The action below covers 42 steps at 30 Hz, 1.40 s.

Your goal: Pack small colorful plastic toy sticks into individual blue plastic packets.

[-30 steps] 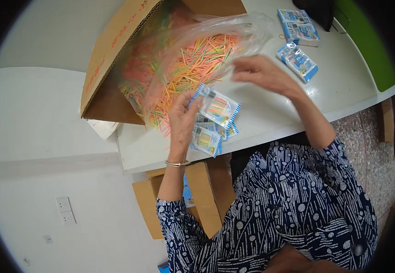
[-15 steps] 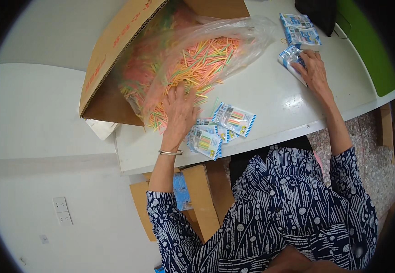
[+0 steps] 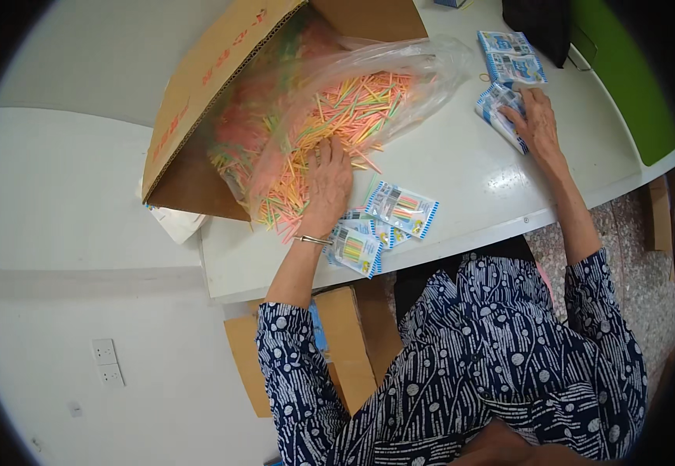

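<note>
My left hand (image 3: 328, 186) lies with outstretched fingers on a heap of thin pink, yellow and green candy-like sticks (image 3: 364, 101), its fingertips among the near ones. The sticks spill out of a clear plastic bag (image 3: 450, 58) inside a tipped cardboard box (image 3: 197, 116). Just right of that hand, several small blue-and-white packets (image 3: 403, 208) overlap, with coloured sticks showing through their windows. At the right, my right hand (image 3: 538, 124) is closed over blue-and-white packets (image 3: 497, 109), thumb on the near side. Another row of packets (image 3: 516, 58) lies just beyond it.
A white table (image 3: 462, 179) carries everything, its front edge close to my body. A rubber band (image 3: 485, 77) lies near the packets. Behind are a black item (image 3: 539, 23) and a green panel (image 3: 617, 78). Below the table stands an open cardboard box (image 3: 345, 334).
My left hand has shifted right and slightly nearer along the sticks, and its fingers have straightened. A few sticks have moved at the heap's edge. My right hand stays on its packets.
</note>
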Available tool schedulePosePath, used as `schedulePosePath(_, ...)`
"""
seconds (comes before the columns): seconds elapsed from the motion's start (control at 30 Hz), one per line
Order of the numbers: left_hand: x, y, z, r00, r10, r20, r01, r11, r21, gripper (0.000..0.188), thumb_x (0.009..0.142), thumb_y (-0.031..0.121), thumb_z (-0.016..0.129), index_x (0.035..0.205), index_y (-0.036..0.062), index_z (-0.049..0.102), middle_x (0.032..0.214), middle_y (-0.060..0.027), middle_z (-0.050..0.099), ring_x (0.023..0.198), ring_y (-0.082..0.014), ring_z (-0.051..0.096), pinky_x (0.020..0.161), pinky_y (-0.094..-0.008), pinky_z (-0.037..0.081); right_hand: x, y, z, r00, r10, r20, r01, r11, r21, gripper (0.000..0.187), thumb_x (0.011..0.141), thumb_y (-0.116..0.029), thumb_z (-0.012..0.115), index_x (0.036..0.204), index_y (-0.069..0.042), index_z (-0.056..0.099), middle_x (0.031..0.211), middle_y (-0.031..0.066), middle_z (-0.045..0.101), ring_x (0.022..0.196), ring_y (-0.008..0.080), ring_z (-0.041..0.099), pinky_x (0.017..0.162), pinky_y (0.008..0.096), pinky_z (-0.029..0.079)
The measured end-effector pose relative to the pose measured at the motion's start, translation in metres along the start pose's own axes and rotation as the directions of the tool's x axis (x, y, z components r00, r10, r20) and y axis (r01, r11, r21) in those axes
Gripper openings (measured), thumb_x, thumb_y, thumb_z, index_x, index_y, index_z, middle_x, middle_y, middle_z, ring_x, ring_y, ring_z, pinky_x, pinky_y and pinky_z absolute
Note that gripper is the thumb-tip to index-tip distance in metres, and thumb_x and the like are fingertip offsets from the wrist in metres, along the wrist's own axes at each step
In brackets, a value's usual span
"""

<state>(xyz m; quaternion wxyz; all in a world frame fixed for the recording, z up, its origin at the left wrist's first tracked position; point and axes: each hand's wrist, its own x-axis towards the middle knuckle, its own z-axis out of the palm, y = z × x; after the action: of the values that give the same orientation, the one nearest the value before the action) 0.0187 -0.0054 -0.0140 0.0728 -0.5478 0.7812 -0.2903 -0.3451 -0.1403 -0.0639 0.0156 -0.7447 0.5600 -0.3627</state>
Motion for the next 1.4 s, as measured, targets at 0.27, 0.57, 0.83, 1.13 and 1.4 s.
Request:
schedulePosePath(0.27, -0.009, -0.009, 0.015, 0.979, -0.201, -0.045, 0.172, 0.917, -0.36, 0.037, 0.074, 0.003, 0.054, 0.11, -0.0019, 0.051, 0.126, -0.0198, 0.043, 0.116, -0.036, 0.04, 0.095, -0.0463, 0.032, 0.002, 0.016, 0.003, 0.991, 0.112, -0.067, -0.1, 0.98, 0.17, 0.033, 0.082, -0.022, 0.065, 0.106, 0.001, 0.059, 0.107, 0.0172, 0.057, 0.103, 0.0313, 0.053, 0.089, 0.0386, 0.041)
schedulePosePath(0.57, -0.002, -0.022, 0.021, 0.751, -0.661, 0.002, 0.322, 0.363, -0.875, 0.024, 0.092, 0.01, 0.045, 0.113, -0.0024, 0.048, 0.103, -0.017, 0.059, 0.094, -0.0319, 0.056, 0.086, -0.0375, 0.041, 0.009, -0.043, -0.038, 0.996, 0.087, 0.022, -0.087, 0.884, 0.459, 0.022, 0.085, -0.019, 0.061, 0.094, 0.001, 0.063, 0.09, 0.0117, 0.063, 0.076, 0.0197, 0.057, 0.07, 0.03, 0.045)
schedulePosePath(0.83, 0.017, -0.034, -0.023, 0.64, -0.683, 0.352, 0.146, -0.342, -0.928, 0.025, 0.098, 0.015, 0.04, 0.115, -0.0025, 0.044, 0.103, -0.0138, 0.059, 0.096, -0.022, 0.058, 0.081, -0.031, 0.046, 0.012, -0.12, -0.015, 0.82, -0.214, 0.531, -0.335, 0.574, 0.747, 0.018, 0.081, -0.02, 0.067, 0.079, -0.002, 0.069, 0.064, -0.0017, 0.058, 0.061, 0.0041, 0.048, 0.053, 0.0228, 0.036)
schedulePosePath(1.13, 0.038, -0.01, -0.082, 0.758, -0.579, 0.299, -0.127, -0.581, -0.804, 0.022, 0.1, 0.02, 0.04, 0.108, 0.0, 0.041, 0.106, -0.0199, 0.057, 0.095, -0.0276, 0.061, 0.086, -0.0354, 0.049, 0.004, -0.144, 0.016, 0.63, -0.408, 0.66, -0.608, 0.269, 0.747, 0.024, 0.081, -0.02, 0.069, 0.091, 0.002, 0.071, 0.075, 0.0006, 0.066, 0.066, 0.0025, 0.055, 0.059, 0.019, 0.042)
schedulePosePath(1.4, 0.045, 0.003, -0.098, 0.83, -0.486, 0.272, -0.057, -0.559, -0.827, 0.024, 0.1, 0.022, 0.038, 0.109, -0.0006, 0.042, 0.103, -0.0171, 0.058, 0.096, -0.0248, 0.061, 0.085, -0.0337, 0.049, 0.0, -0.136, 0.024, 0.566, -0.484, 0.667, -0.707, 0.131, 0.695, 0.024, 0.082, -0.016, 0.069, 0.097, 0.003, 0.069, 0.084, 0.0041, 0.069, 0.072, 0.0049, 0.059, 0.066, 0.02, 0.047)
